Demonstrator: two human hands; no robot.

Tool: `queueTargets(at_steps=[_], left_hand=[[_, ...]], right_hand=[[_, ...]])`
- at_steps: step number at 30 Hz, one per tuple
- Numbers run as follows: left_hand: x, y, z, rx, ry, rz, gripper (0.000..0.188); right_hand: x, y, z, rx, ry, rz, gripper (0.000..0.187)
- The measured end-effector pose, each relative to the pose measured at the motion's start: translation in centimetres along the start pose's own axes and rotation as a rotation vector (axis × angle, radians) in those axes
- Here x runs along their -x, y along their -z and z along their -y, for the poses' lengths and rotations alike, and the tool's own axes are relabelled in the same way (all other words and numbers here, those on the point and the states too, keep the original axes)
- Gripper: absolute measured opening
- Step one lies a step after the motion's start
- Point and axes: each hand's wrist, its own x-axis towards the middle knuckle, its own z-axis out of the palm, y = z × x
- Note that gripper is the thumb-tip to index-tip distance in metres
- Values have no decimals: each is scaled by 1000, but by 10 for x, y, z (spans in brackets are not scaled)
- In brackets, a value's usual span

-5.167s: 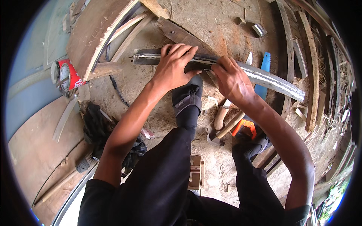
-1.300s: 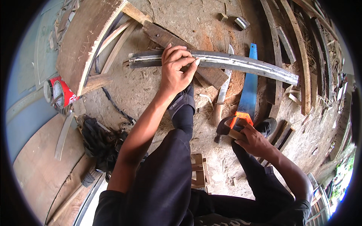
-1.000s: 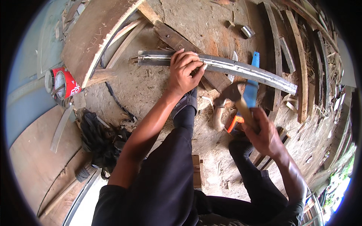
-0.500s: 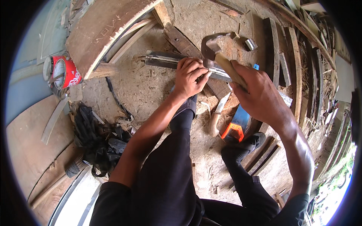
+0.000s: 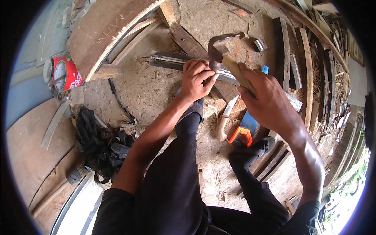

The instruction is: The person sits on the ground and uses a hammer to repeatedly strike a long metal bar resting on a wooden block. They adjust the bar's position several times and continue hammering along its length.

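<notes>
My right hand (image 5: pixel 268 96) is closed round the wooden handle of a claw hammer (image 5: pixel 238 72). The hammer's dark metal head is right beside the fingertips of my left hand (image 5: pixel 196 80). That hand rests on a dark wood strip (image 5: pixel 166 62) with a pale line along its length. Its thumb and fingers are pinched together at the strip's pale line, and whatever they hold is too small or hidden to name. Beneath the strip, a brown plank (image 5: pixel 190 42) lies at an angle across it.
A knife (image 5: pixel 224 120) and a handsaw (image 5: pixel 246 127) with an orange-edged handle lie near my feet. A wooden panel piece (image 5: pixel 113 29) stands at far left, near a red can (image 5: pixel 70 74) and black plastic (image 5: pixel 102 143). Several timbers (image 5: pixel 281 51) line the right; a short shiny cylinder (image 5: pixel 260 45) lies beside them.
</notes>
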Motion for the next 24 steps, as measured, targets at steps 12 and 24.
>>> queueTargets(at_steps=[12,24], left_hand=[[7,-3,-3,-17,70,-28,10],[11,-8,-4,-7,87,-74,15]], right_hand=[[1,-2,1,-6,-15,38,45],[-4,-3,5,15,32,14,47]])
